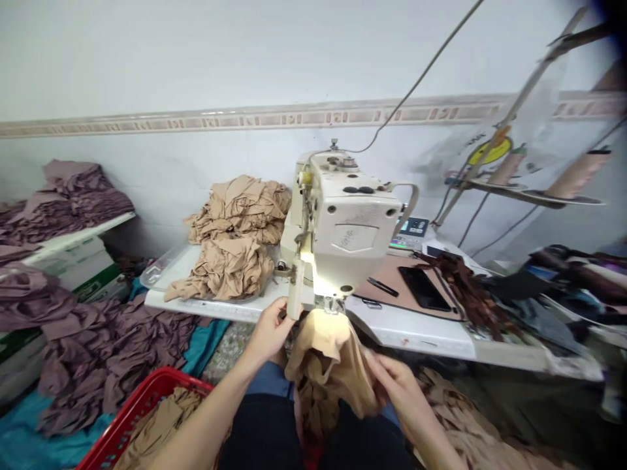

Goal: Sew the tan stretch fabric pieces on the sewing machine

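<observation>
A tan garment [343, 365] hangs from under the presser foot [332, 304] of a white sewing machine [353, 222], with the machine's lamp lighting its upper edge. My right hand [394, 378] is closed on the right side of this cloth and draws it out to the side. To the left of the needle area, my left hand [273, 329] has its thumb and fingers closed at the lower end of a flat, pale upright strip [295, 294]. Whether the strip is loose or part of the machine I cannot tell. The garment's lower part drops between my knees.
Tan cloth piles [230, 261] lie left of the machine. A red basket [161, 378] with tan pieces stands at lower left, near mauve garments [112, 359]. Tweezers [383, 286] and a black phone [424, 288] rest on the right; thread cones [578, 173] stand behind.
</observation>
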Demonstrator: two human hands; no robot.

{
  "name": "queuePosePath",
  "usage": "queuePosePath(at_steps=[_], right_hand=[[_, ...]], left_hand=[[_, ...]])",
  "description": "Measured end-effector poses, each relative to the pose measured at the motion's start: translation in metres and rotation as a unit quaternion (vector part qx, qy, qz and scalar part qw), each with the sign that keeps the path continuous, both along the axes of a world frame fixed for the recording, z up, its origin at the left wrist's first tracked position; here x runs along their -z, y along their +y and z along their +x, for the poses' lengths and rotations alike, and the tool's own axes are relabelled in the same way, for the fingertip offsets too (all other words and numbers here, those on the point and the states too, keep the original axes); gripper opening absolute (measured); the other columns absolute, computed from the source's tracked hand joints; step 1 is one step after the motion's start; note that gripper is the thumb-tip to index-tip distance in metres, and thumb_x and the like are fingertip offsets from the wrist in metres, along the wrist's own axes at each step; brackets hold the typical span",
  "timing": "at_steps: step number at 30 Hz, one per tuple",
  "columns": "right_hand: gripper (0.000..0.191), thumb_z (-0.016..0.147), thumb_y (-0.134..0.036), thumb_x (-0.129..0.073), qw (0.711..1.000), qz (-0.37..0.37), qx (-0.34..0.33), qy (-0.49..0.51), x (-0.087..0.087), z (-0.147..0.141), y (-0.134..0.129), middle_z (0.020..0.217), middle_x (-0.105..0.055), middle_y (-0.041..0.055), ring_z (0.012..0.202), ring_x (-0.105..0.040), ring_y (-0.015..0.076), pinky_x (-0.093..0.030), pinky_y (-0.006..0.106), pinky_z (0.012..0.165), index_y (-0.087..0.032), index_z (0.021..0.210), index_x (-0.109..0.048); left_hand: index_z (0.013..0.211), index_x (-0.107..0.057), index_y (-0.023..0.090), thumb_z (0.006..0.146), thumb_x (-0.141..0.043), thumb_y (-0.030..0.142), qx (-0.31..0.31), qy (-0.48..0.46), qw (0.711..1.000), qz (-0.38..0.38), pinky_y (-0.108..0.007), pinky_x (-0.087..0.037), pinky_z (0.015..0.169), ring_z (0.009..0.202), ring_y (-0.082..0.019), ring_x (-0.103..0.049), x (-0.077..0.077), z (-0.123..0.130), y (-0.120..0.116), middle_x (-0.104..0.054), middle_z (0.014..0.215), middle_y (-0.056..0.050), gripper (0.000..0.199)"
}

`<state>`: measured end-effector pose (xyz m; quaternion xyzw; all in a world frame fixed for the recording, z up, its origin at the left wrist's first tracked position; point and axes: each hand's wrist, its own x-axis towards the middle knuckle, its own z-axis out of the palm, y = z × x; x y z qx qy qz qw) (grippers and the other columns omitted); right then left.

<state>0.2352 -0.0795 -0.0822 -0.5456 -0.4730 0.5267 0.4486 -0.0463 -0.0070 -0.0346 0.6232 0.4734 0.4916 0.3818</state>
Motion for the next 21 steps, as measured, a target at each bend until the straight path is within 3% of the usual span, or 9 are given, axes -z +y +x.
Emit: queuePosePath(at_steps=[3, 6, 8, 12, 15, 18, 21], right_hand=[[0.076, 0.070, -0.092, -0.075, 0.996, -0.085, -0.013, 0.034, 0.039, 0.008, -0.028, 0.055, -0.049, -0.0027, 0.044, -0.037, 0.0093, -0.030, 0.022, 0.040, -0.017, 0.066, -0.069], [0.074, 0.058, -0.090, -0.084, 0.989, -0.118, 0.045, 0.081, 0.064, 0.017, -0.044, 0.052, -0.050, -0.0027, 0.040, -0.038, 0.0095, -0.031, 0.022, 0.037, -0.019, 0.065, -0.068], [0.070, 0.054, -0.085, -0.090, 0.981, -0.121, 0.104, 0.109, 0.070, 0.021, -0.044, 0.051, -0.053, -0.0024, 0.038, -0.042, 0.0110, -0.032, 0.023, 0.036, -0.020, 0.070, -0.071], [0.069, 0.048, -0.080, -0.095, 0.960, -0.124, 0.202, 0.147, 0.068, 0.017, -0.030, 0.046, -0.052, -0.0030, 0.036, -0.040, 0.0106, -0.026, 0.022, 0.035, -0.018, 0.071, -0.074], [0.062, 0.054, -0.072, -0.098, 0.963, -0.107, 0.184, 0.166, 0.062, 0.006, -0.023, 0.050, -0.055, -0.0023, 0.042, -0.045, 0.0115, -0.031, 0.022, 0.038, -0.017, 0.073, -0.077], [0.052, 0.057, -0.061, -0.102, 0.970, -0.095, 0.131, 0.180, 0.059, 0.003, -0.021, 0.064, -0.069, 0.0013, 0.055, -0.059, 0.0159, -0.044, 0.024, 0.047, -0.018, 0.077, -0.081], [0.049, 0.055, -0.060, -0.102, 0.967, -0.078, 0.149, 0.192, 0.066, 0.011, -0.013, 0.068, -0.075, 0.0025, 0.061, -0.067, 0.0198, -0.051, 0.027, 0.055, -0.019, 0.074, -0.081]], left_hand=[[0.110, -0.075, 0.016, 0.096, -0.065, 0.039, -0.105, 0.090, 0.988, 0.063, -0.030, -0.056, 0.076, 0.095, -0.026, -0.074, -0.004, -0.051, 0.004, -0.080, 0.104, -0.012, 0.028], [0.112, -0.074, 0.015, 0.097, -0.059, 0.041, -0.261, 0.173, 0.944, 0.101, -0.032, -0.054, 0.076, 0.081, -0.025, -0.073, -0.014, -0.102, 0.010, -0.078, 0.091, -0.009, 0.033], [0.113, -0.073, 0.014, 0.094, -0.061, 0.046, -0.306, 0.192, 0.930, 0.071, -0.031, -0.049, 0.068, 0.068, -0.023, -0.069, -0.018, -0.127, 0.016, -0.072, 0.074, -0.004, 0.038], [0.090, -0.073, 0.016, 0.081, -0.070, 0.052, -0.265, 0.153, 0.952, -0.021, -0.026, -0.037, 0.051, 0.044, -0.019, -0.056, -0.016, -0.143, 0.032, -0.057, 0.049, 0.004, 0.037], [0.078, -0.068, 0.018, 0.074, -0.074, 0.051, -0.248, 0.119, 0.961, -0.031, -0.025, -0.034, 0.047, 0.038, -0.015, -0.050, -0.013, -0.135, 0.044, -0.054, 0.045, 0.006, 0.033], [0.080, -0.064, 0.019, 0.074, -0.072, 0.056, -0.234, 0.063, 0.970, -0.016, -0.025, -0.040, 0.048, 0.042, -0.015, -0.052, -0.019, -0.122, 0.049, -0.057, 0.052, 0.005, 0.038], [0.093, -0.062, 0.020, 0.077, -0.070, 0.062, -0.212, 0.006, 0.977, 0.018, -0.027, -0.054, 0.061, 0.065, -0.017, -0.065, -0.032, -0.103, 0.042, -0.067, 0.076, 0.000, 0.046]])
